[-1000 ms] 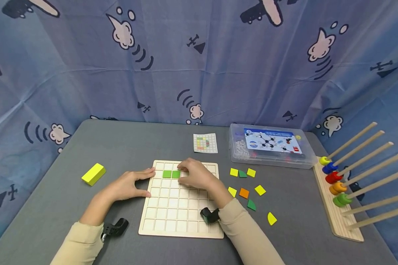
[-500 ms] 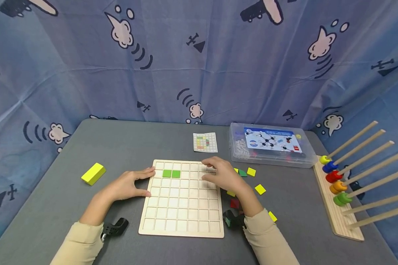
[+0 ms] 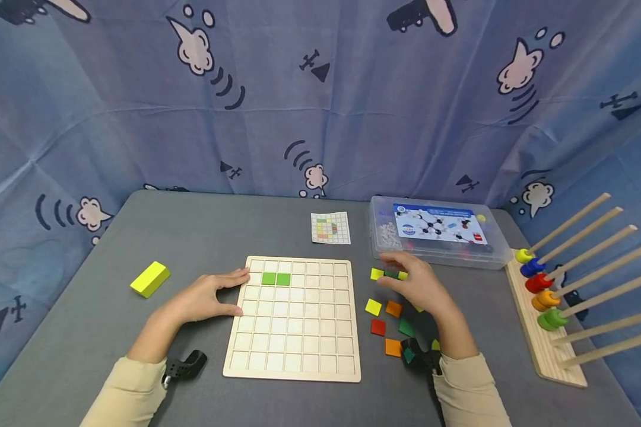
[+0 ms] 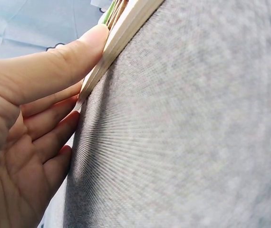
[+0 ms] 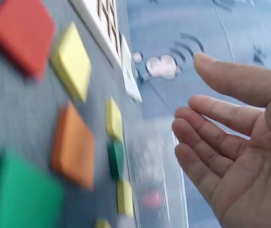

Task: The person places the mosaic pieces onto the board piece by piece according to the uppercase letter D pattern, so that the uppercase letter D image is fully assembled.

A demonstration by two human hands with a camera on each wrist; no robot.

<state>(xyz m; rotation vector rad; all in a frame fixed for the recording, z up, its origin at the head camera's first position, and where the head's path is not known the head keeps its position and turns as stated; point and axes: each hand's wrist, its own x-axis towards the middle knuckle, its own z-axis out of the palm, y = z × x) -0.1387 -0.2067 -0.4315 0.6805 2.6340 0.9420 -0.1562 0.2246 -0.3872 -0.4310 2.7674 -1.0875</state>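
Note:
A pale wooden grid board (image 3: 294, 329) lies on the table, with two green square tiles (image 3: 275, 279) side by side in its upper left cells. My left hand (image 3: 205, 298) rests at the board's left edge; in the left wrist view its thumb and fingertips touch the rim. Out to the right, my right hand (image 3: 421, 286) hovers above loose tiles, fingers extended and nothing in its grasp. Near it are a yellow tile (image 3: 373, 306), an orange tile (image 3: 393, 308), a red tile (image 3: 378, 327) and a green curved-edge piece (image 3: 406, 327). The hand and wrist camera partly cover other pieces.
A small printed pattern card (image 3: 330, 228) lies behind the board. Beside it stands a clear plastic box (image 3: 440, 233) with a molecule label. Far right is a wooden peg rack (image 3: 547, 332) with coloured rings. A yellow block (image 3: 150, 279) lies to the left.
My right hand has moved right, from beside the green tiles on the board to over the loose tiles. The green tiles stay in their cells. My left hand keeps its place.

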